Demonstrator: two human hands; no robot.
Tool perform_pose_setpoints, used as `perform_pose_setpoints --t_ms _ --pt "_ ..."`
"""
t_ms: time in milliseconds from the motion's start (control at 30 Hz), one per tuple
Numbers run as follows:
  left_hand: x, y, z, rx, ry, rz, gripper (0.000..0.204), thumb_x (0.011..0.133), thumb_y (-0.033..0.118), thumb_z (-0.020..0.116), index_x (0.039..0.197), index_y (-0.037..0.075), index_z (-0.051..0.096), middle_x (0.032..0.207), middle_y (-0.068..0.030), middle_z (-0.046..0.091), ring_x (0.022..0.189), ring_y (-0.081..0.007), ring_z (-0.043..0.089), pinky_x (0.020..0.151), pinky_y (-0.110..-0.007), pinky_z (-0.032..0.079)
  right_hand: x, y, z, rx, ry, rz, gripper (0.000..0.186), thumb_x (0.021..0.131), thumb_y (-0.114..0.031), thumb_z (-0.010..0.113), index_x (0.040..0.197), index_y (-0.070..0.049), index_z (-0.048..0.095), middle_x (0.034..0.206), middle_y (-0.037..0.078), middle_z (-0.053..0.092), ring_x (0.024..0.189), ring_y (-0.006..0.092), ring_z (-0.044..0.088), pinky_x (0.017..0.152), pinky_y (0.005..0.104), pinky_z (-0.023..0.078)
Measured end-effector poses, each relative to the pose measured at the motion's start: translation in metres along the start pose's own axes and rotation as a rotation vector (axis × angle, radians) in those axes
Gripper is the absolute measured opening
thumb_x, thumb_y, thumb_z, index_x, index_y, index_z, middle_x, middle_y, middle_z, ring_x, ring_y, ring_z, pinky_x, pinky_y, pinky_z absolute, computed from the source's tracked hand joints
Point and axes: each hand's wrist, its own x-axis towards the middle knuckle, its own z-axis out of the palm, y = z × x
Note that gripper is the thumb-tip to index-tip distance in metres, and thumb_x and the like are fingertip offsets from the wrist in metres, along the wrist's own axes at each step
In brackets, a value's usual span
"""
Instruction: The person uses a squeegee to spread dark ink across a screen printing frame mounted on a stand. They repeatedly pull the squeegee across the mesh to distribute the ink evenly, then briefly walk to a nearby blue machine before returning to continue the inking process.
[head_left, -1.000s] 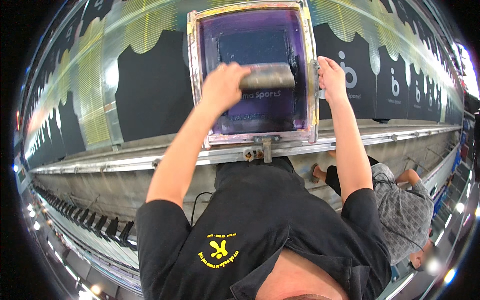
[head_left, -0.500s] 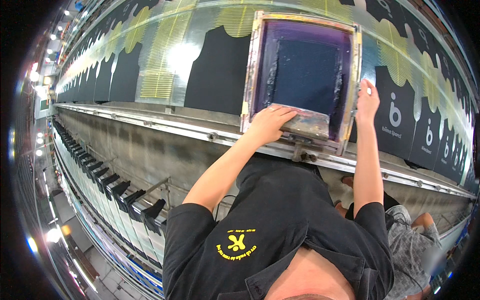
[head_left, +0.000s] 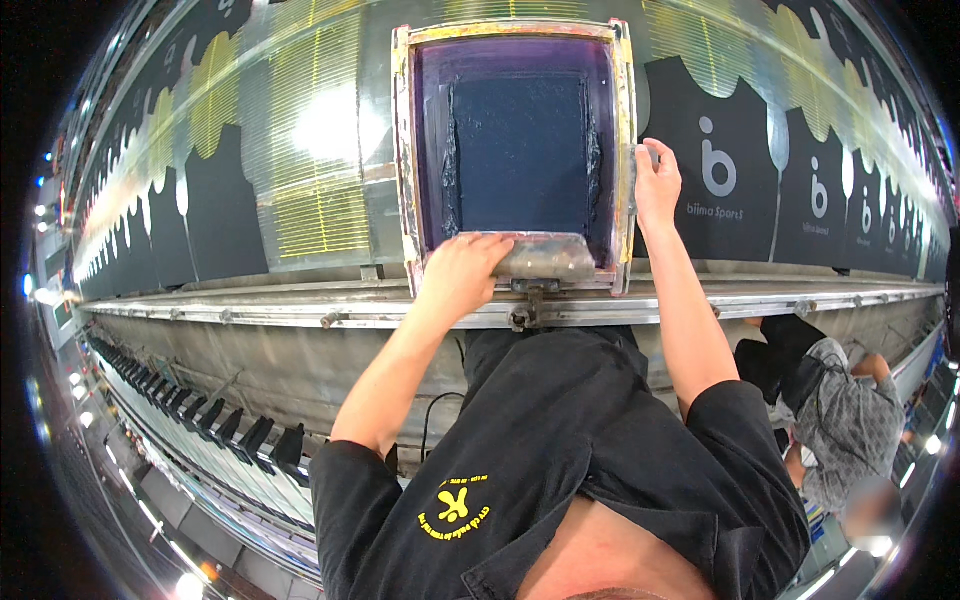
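Observation:
A screen-printing frame [head_left: 622,120] with a worn, paint-stained rim lies over the long table. Dark ink [head_left: 520,150] covers the middle of its purple mesh, with thick ridges along both sides. At the near end of the mesh, a squeegee [head_left: 550,257] with a flat, smeared blade leans. My left hand [head_left: 462,272] is closed over the squeegee's left part, fingers on top. My right hand [head_left: 657,188] has its fingers curled at the frame's right side; the exact grip is partly hidden. Right of the frame lies a dark cloth piece [head_left: 690,120] with a light printed logo.
More printed dark pieces [head_left: 815,175] run to the right, and plain ones [head_left: 225,205] to the left. A metal rail [head_left: 250,311] edges the table, with a bracket [head_left: 532,300] below the frame. Behind on the right is another person [head_left: 850,400]. Dark clips [head_left: 250,435] line a second table.
The frame, squeegee and both my hands have shifted left along the table. The plain dark piece left of the frame no longer shows. The frame now sits straighter in view.

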Motion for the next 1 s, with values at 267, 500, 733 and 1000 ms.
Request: perform_pose_setpoints --t_ms 267,500,733,1000 --pt "0.163 -0.064 -0.077 -0.001 0.15 -0.034 0.036 0.094 0.026 0.077 0.129 0.019 0.079 0.12 -0.01 0.08 0.114 -0.0349 0.076 0.098 -0.051 0.06 0.004 0.011 0.0 -0.138 -0.002 -0.077 0.035 0.107 -0.021 0.075 0.138 -0.006 0.07 0.114 0.007 0.076 0.097 0.0116 0.068 0.089 0.0302 0.054" --pt "0.266 -0.114 -0.106 0.146 0.035 -0.024 0.038 0.095 0.039 0.079 0.13 0.023 0.079 0.113 -0.0136 0.082 0.11 -0.0379 0.077 0.095 -0.051 0.06 0.022 -0.033 0.009 -0.399 0.17 -0.315 0.041 0.103 -0.032 0.08 0.132 -0.004 0.073 0.114 0.012 0.078 0.101 0.0245 0.073 0.095 0.0388 0.056" --pt "0.27 -0.106 -0.107 0.263 0.065 -0.07 0.04 0.092 0.052 0.082 0.116 0.02 0.082 0.103 -0.0143 0.082 0.102 -0.0393 0.078 0.09 -0.053 0.061 0.104 -0.141 0.09 -0.537 -0.435 -0.936 0.034 0.088 -0.031 0.087 0.101 -0.002 0.074 0.099 0.019 0.076 0.099 0.0407 0.072 0.089 0.0505 0.056" --pt "0.19 -0.083 -0.049 0.173 0.077 -0.053 0.034 0.092 0.052 0.081 0.109 0.022 0.083 0.103 -0.0108 0.082 0.1 -0.0379 0.078 0.087 -0.053 0.061 0.023 -0.086 0.078 -0.898 -0.467 -0.924 0.034 0.089 -0.031 0.087 0.11 -0.007 0.076 0.102 0.011 0.075 0.098 0.0354 0.071 0.087 0.0488 0.056"
